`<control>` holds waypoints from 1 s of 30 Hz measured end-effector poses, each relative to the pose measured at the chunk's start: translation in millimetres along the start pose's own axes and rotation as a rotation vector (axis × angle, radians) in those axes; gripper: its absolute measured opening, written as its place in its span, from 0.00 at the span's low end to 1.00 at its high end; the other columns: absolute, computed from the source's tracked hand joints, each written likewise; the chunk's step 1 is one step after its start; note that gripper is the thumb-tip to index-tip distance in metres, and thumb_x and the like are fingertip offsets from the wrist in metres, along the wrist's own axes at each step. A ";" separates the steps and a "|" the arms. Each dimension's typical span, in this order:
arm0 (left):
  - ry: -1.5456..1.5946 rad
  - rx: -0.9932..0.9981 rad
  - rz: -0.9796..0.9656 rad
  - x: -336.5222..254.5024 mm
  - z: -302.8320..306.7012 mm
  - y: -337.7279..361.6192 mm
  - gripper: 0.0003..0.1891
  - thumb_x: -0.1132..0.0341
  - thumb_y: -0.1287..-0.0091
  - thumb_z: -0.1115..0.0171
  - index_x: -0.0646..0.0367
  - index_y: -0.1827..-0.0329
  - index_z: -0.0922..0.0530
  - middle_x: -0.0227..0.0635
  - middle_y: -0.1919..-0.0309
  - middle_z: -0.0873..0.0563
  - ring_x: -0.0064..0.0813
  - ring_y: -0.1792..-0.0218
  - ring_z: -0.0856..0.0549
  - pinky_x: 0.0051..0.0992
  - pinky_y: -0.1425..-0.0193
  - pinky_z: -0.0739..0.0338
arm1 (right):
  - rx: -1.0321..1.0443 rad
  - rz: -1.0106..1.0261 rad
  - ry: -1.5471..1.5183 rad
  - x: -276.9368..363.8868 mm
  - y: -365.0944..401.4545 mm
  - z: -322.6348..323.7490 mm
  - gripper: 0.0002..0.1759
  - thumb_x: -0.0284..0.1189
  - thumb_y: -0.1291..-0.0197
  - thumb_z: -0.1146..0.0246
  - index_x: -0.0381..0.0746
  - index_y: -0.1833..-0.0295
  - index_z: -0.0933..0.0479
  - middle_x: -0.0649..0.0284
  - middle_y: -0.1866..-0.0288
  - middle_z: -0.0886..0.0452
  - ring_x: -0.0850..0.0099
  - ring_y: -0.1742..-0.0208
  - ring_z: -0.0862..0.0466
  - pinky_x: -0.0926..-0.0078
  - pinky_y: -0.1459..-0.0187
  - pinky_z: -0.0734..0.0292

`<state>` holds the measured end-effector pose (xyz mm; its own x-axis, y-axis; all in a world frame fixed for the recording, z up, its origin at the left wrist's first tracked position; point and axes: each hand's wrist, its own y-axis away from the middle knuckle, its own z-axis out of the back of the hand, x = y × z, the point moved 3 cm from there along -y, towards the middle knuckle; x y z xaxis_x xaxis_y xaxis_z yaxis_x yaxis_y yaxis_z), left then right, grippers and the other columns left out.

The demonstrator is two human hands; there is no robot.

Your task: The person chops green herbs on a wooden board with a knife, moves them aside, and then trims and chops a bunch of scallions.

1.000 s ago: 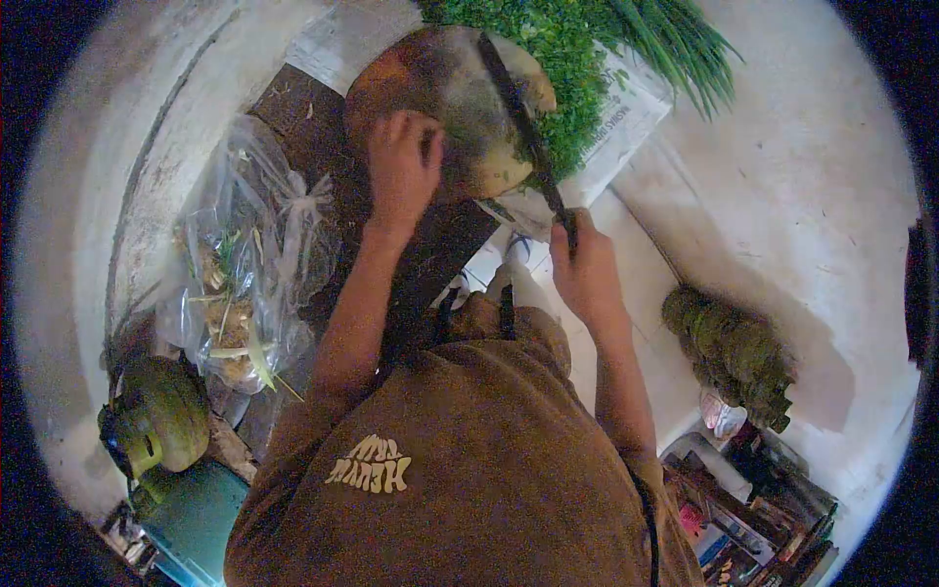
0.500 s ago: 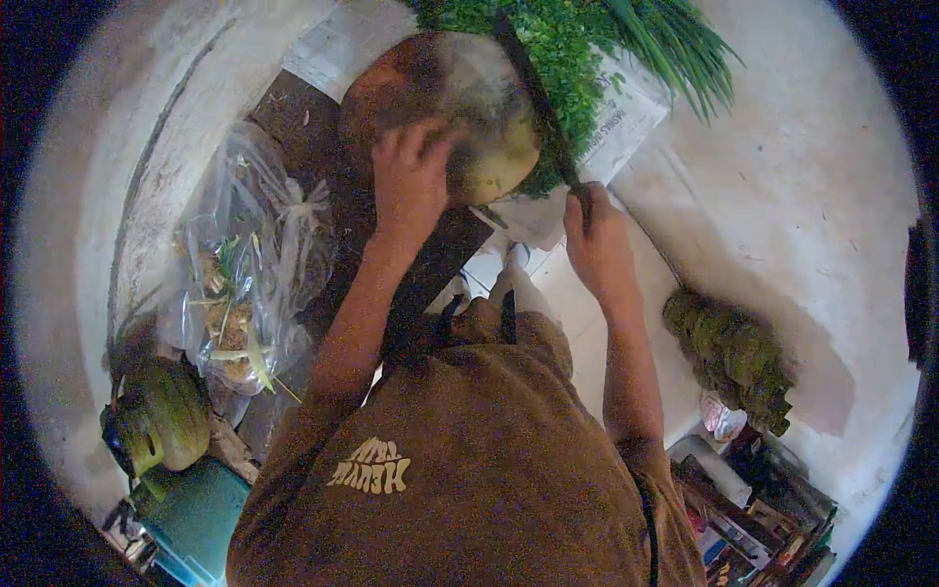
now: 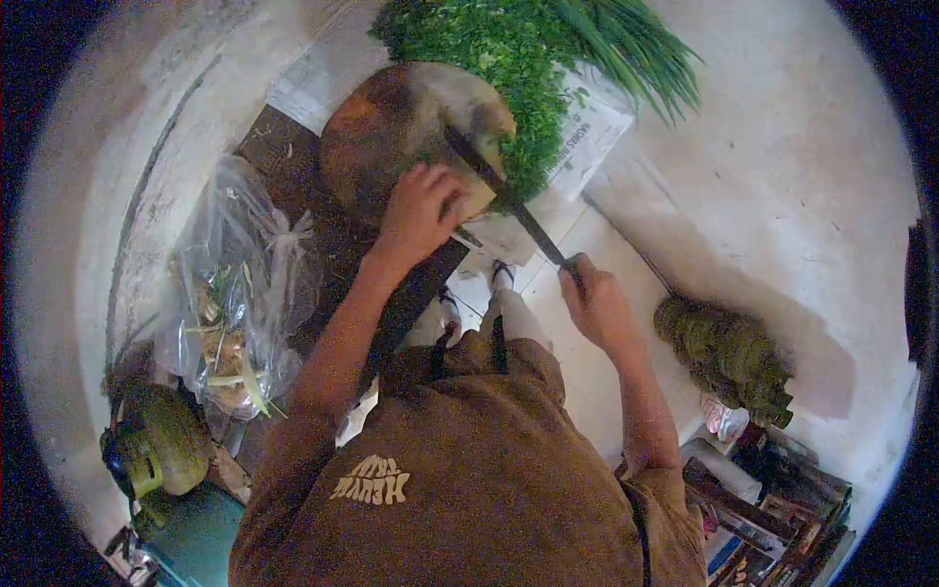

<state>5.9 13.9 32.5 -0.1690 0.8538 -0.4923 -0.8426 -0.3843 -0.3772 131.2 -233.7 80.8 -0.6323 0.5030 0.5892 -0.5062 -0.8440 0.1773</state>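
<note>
Illumination is uneven: the pale surface (image 3: 773, 147) at right is bright, the brown shirt (image 3: 489, 470) is dim and grainy, the green bundle (image 3: 726, 357) casts a soft rightward shadow, the left hand (image 3: 421, 213) blurs slightly, and fisheye curvature ends in black corners.

Before you, a round brown wooden block (image 3: 396, 127) has leafy green herbs (image 3: 523, 98) behind and right of it, a clear plastic bag (image 3: 240, 293) at its near left, and a long dark knife (image 3: 514, 205) slanting over its right side.

I make out a dark knife (image 3: 531, 231) from here, a board (image 3: 401, 112) blotched brown and tan — and bright green herbs (image 3: 523, 98).
</note>
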 end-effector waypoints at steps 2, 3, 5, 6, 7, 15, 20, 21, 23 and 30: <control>0.090 -0.052 0.092 5.1 -2.5 -0.3 0.07 0.67 0.37 0.37 0.56 0.57 0.19 0.41 0.53 0.19 0.47 0.49 0.22 0.42 0.41 0.27 | -0.020 -0.013 0.062 -10.4 -9.7 3.9 0.13 0.35 0.31 0.43 0.35 0.56 0.29 0.44 0.74 0.19 0.43 0.71 0.18 0.47 0.68 0.23; 0.115 -0.081 0.134 6.0 -4.0 -1.0 0.08 0.67 0.37 0.37 0.57 0.57 0.19 0.42 0.54 0.19 0.49 0.49 0.21 0.42 0.41 0.27 | -0.030 -0.016 0.094 -15.1 -18.5 8.2 0.13 0.36 0.31 0.43 0.35 0.56 0.29 0.43 0.73 0.19 0.43 0.72 0.18 0.47 0.68 0.23; 0.114 -0.156 0.193 4.9 -10.7 -10.0 0.08 0.67 0.37 0.37 0.57 0.57 0.19 0.44 0.54 0.18 0.50 0.49 0.21 0.43 0.41 0.28 | -0.102 -0.048 0.208 -27.5 -43.7 22.6 0.15 0.38 0.30 0.43 0.35 0.59 0.30 0.42 0.74 0.19 0.43 0.71 0.17 0.46 0.69 0.23; 0.089 -0.202 0.212 1.5 -19.0 -22.3 0.08 0.67 0.37 0.37 0.58 0.57 0.19 0.44 0.54 0.18 0.51 0.49 0.21 0.43 0.41 0.28 | -0.173 0.017 0.210 -41.4 -60.4 26.9 0.15 0.38 0.30 0.43 0.35 0.59 0.30 0.43 0.75 0.19 0.42 0.71 0.18 0.46 0.69 0.23; 0.060 -0.248 0.235 -1.4 -23.5 -33.4 0.08 0.67 0.37 0.36 0.58 0.58 0.19 0.44 0.54 0.18 0.51 0.49 0.21 0.43 0.41 0.28 | -0.241 0.086 0.207 -46.7 -73.9 33.2 0.16 0.38 0.30 0.44 0.35 0.60 0.30 0.43 0.75 0.19 0.42 0.72 0.18 0.45 0.69 0.23; -0.046 -0.452 0.366 15.3 -16.9 -81.5 0.06 0.67 0.37 0.34 0.59 0.63 0.16 0.44 0.60 0.15 0.49 0.56 0.17 0.40 0.49 0.23 | -0.130 0.115 0.041 -53.7 -75.1 71.5 0.16 0.38 0.30 0.45 0.34 0.57 0.29 0.41 0.72 0.19 0.40 0.69 0.18 0.44 0.67 0.24; -0.055 -0.640 0.366 16.2 14.2 -36.3 0.05 0.69 0.38 0.31 0.60 0.63 0.16 0.40 0.64 0.14 0.43 0.61 0.15 0.36 0.53 0.23 | 0.161 0.129 0.024 -47.0 -42.2 56.4 0.15 0.38 0.30 0.44 0.35 0.57 0.29 0.42 0.71 0.19 0.41 0.67 0.18 0.44 0.65 0.23; -0.081 -0.634 0.380 12.6 19.7 -29.0 0.05 0.69 0.38 0.31 0.60 0.63 0.16 0.41 0.64 0.14 0.43 0.61 0.15 0.35 0.53 0.23 | 0.156 0.122 0.042 -50.3 -42.2 52.2 0.15 0.38 0.30 0.44 0.35 0.57 0.30 0.42 0.71 0.19 0.41 0.67 0.18 0.44 0.65 0.23; -0.107 -0.626 0.399 2.6 26.1 -20.2 0.04 0.70 0.38 0.31 0.60 0.64 0.16 0.41 0.65 0.14 0.42 0.61 0.15 0.34 0.53 0.23 | 0.133 0.113 0.089 -57.8 -51.9 43.6 0.15 0.38 0.31 0.44 0.35 0.57 0.30 0.42 0.71 0.19 0.41 0.66 0.17 0.44 0.64 0.22; -0.108 -0.647 0.523 -11.0 59.9 13.4 0.05 0.70 0.37 0.32 0.60 0.62 0.16 0.40 0.63 0.15 0.39 0.61 0.15 0.32 0.54 0.24 | 0.039 0.133 -0.012 -45.5 -60.9 63.8 0.14 0.37 0.30 0.44 0.35 0.58 0.30 0.44 0.72 0.18 0.43 0.68 0.18 0.46 0.66 0.23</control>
<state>-34.2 20.3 79.9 -0.5325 0.5259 -0.6633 -0.1882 -0.8375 -0.5130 228.2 -217.1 93.5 -0.6853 0.3838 0.6189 -0.3951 -0.9098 0.1268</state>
